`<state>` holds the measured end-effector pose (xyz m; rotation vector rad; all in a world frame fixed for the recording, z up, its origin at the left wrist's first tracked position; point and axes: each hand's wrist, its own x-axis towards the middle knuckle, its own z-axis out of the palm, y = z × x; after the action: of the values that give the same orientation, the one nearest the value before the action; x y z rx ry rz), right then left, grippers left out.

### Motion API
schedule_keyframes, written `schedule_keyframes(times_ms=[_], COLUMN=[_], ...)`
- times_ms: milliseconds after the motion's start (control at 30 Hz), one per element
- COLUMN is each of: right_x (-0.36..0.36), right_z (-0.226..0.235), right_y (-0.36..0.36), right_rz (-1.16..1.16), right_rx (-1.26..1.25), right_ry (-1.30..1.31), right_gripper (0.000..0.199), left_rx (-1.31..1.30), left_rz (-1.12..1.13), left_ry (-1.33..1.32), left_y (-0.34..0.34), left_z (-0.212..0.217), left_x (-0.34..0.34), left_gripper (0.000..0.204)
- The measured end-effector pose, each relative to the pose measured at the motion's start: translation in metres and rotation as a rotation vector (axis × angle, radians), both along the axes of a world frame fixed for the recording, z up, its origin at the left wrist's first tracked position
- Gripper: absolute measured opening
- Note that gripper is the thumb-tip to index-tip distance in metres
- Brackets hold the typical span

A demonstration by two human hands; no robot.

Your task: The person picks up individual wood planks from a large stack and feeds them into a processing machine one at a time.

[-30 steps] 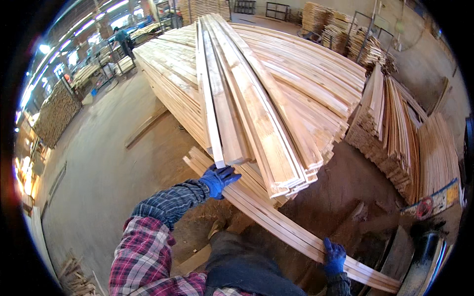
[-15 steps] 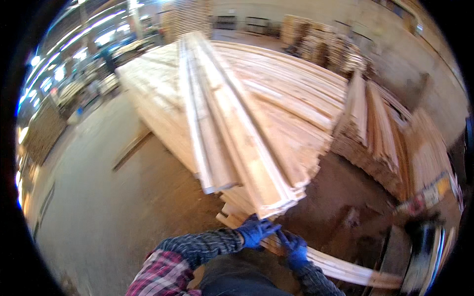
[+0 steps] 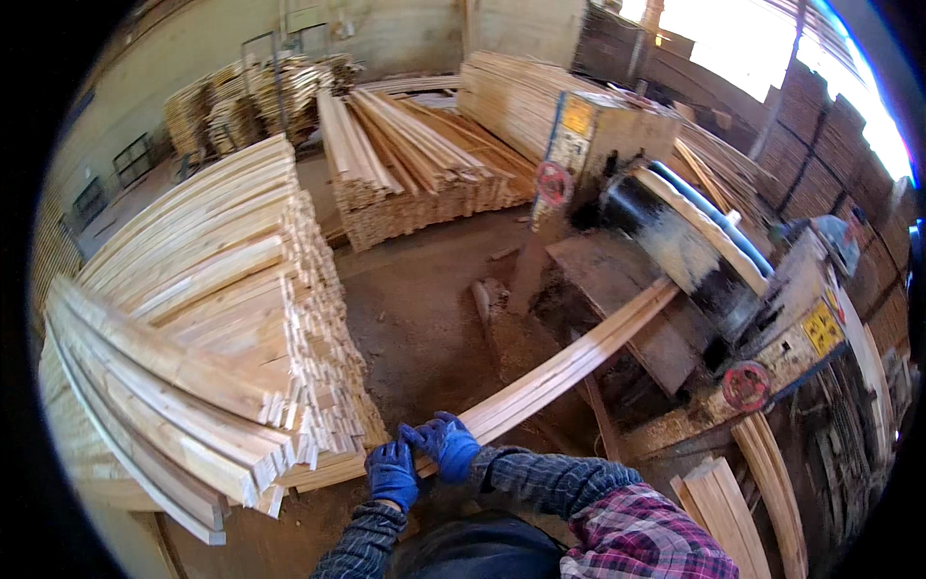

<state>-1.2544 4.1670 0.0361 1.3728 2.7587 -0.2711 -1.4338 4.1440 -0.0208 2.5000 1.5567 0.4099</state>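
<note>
Long pale wooden boards [image 3: 569, 362], side by side, slope from the near end of the big stack up to a machine's feed side at the right. My left hand [image 3: 393, 473], in a blue glove, is closed around the boards near the stack. Just to its right my right hand [image 3: 444, 444], gloved the same, curls over the boards, its fingertips close to the left hand. The boards' left end runs beside the stack and is partly hidden. A woodworking machine [image 3: 666, 241] with a dark roller takes the boards' far end against its metal plate [image 3: 627, 314].
Left stands a large stack of boards [image 3: 207, 261], several loose ones jutting at its near end. A second stack [image 3: 424, 198] lies beyond. The machine carries red handwheels [image 3: 746, 385]. More boards [image 3: 719, 511] lie at the lower right. Scraps and sawdust cover the floor [image 3: 415, 299].
My view has swung to the right, bringing the machine in and moving the big stack to the left. Both hands stay at the boards, the right one now reaching over them.
</note>
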Motion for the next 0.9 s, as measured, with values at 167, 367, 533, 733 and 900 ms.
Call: schedule_keyframes(times_ms=[167,367,533,733,900], right_x=[0.054,0.151,0.203,0.125,-0.175], right_z=[-0.019,-0.054,-0.031,-0.052,0.018], right_y=[0.029,0.048,0.046,-0.01,-0.111], right_rz=[-0.015,-0.111,-0.445,-0.356,-0.076], right_rx=[-0.07,0.038,0.063,0.101,-0.858], right_ry=[-0.062,0.257,-0.399,0.066,1.09], right_gripper=[0.112,0.037,0.045,0.085,0.085], left_rx=[-0.12,-0.226,-0.347,-0.12,-0.295], left_rz=[-0.061,0.309,0.89,0.896,0.672], left_ry=[-0.37,-0.579,-1.813,-2.318,-2.28], left_y=[0.011,-0.056,-0.128,-0.173,-0.12], left_z=[0.034,-0.031,-0.025,0.068,0.124], left_x=[0.034,-0.053,-0.169,-0.31,-0.381], left_gripper=[0.094,0.083,0.04,0.061,0.082])
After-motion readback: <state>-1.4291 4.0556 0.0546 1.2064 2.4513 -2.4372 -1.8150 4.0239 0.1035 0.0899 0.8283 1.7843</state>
